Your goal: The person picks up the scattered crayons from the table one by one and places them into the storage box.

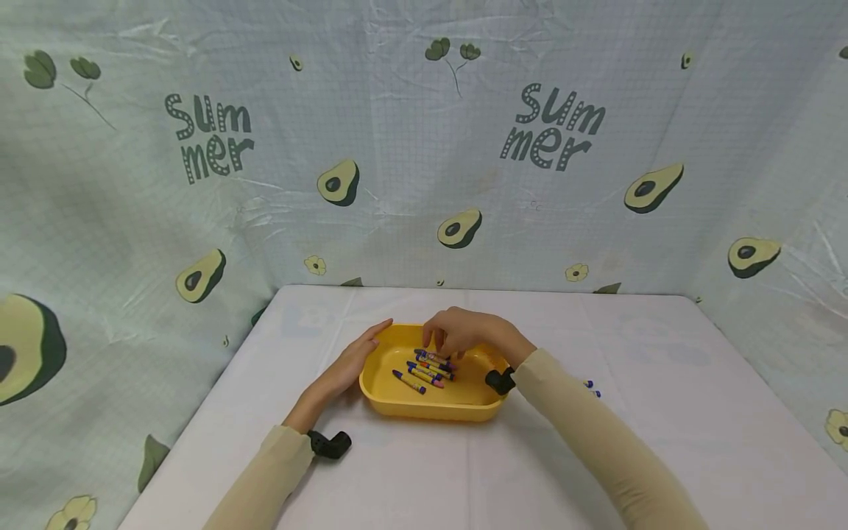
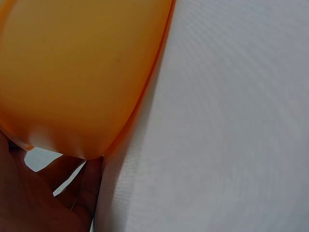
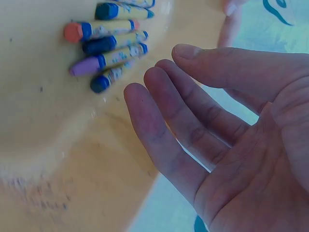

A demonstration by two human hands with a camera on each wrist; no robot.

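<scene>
A yellow tray [image 1: 433, 411] stands on the table with several wrapped crayons [image 1: 424, 374] lying in it. Along the tray's left side my left hand [image 1: 350, 364] has its fingers extended; in the left wrist view they touch the tray's outer wall [image 2: 82, 87]. My right hand [image 1: 460, 329] is over the tray, bent down toward the far end of the crayons. In the right wrist view its fingers are slightly bent and hold nothing, close beside a row of crayons with an orange crayon [image 3: 73, 32] and a purple crayon [image 3: 88, 66].
Blue-tipped crayons [image 1: 592, 388] lie on the table right of the tray, partly hidden by the right sleeve [image 1: 589, 434]. A white cloth covers the table [image 1: 404, 471]. Behind it hangs a curtain [image 1: 397, 110] with avocado prints.
</scene>
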